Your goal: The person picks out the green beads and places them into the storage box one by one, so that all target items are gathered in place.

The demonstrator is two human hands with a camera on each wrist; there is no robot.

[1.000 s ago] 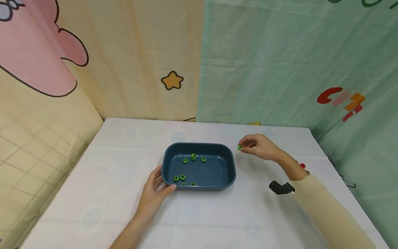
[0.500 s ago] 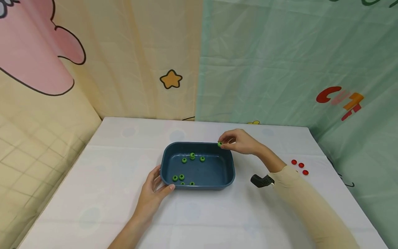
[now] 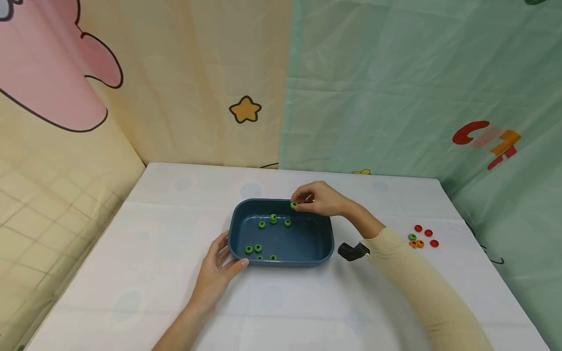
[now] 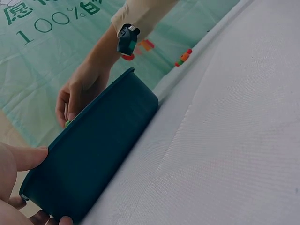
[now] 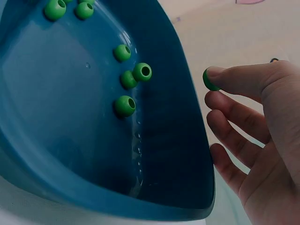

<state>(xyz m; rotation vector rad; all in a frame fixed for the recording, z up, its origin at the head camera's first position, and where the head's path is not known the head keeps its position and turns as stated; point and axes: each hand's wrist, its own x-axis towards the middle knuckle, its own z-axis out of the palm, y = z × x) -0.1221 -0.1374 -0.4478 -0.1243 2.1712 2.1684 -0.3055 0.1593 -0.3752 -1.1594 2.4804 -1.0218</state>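
Note:
A dark blue rectangular tray (image 3: 307, 243) with rounded corners sits on the white-covered table. Several green beads with holes lie inside it, one green bead (image 5: 124, 106) close up in the right wrist view. My left hand (image 3: 215, 268) grips the tray's near left corner, its thumb (image 4: 31, 158) on the rim. Over the tray's far rim, my right hand (image 3: 320, 199) pinches another green bead (image 3: 293, 205) between thumb and fingers. In the right wrist view the thumb hides part of that bead (image 5: 211, 80).
On the right of the table lie loose beads: several red ones such as this red bead (image 3: 428, 233), two orange beads (image 3: 420, 243) and a green bead (image 3: 412, 237). Printed curtains (image 3: 360, 97) hang behind the table. A black device (image 3: 353, 251) sticks out from the right wrist.
My right hand has moved left with the pinched green bead, from beside the tray to above its far rim. The beads on the right have come into view. My left hand stays put.

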